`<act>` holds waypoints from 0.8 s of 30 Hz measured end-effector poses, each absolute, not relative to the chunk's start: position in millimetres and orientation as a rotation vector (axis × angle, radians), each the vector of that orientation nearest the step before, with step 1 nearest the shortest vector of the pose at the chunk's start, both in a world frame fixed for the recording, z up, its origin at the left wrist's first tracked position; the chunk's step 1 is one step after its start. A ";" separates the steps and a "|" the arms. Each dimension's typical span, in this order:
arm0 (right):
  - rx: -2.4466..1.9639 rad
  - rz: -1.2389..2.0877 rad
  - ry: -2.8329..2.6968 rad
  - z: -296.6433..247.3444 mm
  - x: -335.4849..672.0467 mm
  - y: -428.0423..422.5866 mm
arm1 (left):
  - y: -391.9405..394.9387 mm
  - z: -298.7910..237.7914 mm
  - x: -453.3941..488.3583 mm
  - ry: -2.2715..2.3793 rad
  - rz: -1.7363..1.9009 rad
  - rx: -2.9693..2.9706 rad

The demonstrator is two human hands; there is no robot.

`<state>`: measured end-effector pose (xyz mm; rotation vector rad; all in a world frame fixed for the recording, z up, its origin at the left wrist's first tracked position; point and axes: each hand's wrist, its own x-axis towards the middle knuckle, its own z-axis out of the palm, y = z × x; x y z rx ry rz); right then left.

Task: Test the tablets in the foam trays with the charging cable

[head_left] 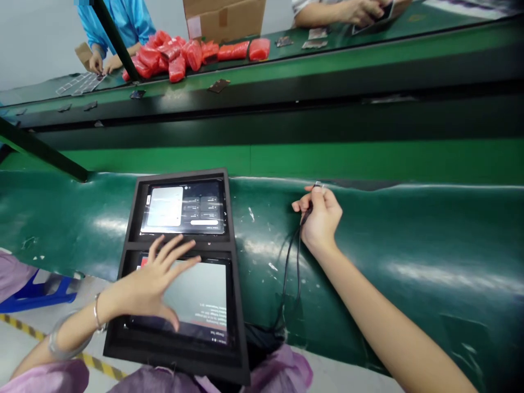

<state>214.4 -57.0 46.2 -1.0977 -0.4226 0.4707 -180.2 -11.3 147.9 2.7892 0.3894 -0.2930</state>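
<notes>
A black tray (pixel 126 256) lies on the green bench in front of me and holds two tablets with lit screens, the far tablet (pixel 184 208) and the near tablet (pixel 200 300). My left hand (pixel 158 281) rests flat on the near tablet, fingers spread. To the right of the tray, my right hand (pixel 321 218) pinches the plug end of a black cable (pixel 289 273), lifted a little above the mat. The cable hangs down toward my lap.
The green mat (pixel 409 245) stretches wide to the right. Beyond it runs a conveyor (pixel 327 60) with red packets (pixel 192 54), a cardboard box (pixel 225 19) and small dark parts. Two other people work at the far side. A blue stool (pixel 36 292) stands at lower left.
</notes>
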 end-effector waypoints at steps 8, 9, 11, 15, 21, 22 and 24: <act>-1.092 0.456 -0.424 46.7 212.0 -55.8 | -21.7 147.1 -180.4 0.565 -0.162 3.034; -1.091 0.457 -0.424 46.8 211.9 -55.9 | -18.0 149.4 -180.3 0.575 -0.138 3.009; -1.087 0.463 -0.428 46.8 211.8 -56.1 | -12.4 151.4 -181.0 0.559 -0.117 2.937; -1.078 0.467 -0.433 45.9 212.6 -56.7 | -12.2 142.2 -187.0 0.710 -0.069 2.871; -1.072 0.469 -0.435 42.8 214.1 -56.4 | -44.0 128.7 -197.5 0.522 -0.340 2.933; -1.073 0.468 -0.434 42.3 214.1 -56.2 | -48.8 128.7 -197.6 0.467 -0.373 2.940; -1.077 0.466 -0.432 41.5 213.8 -55.8 | -52.5 129.9 -196.5 0.480 -0.365 2.966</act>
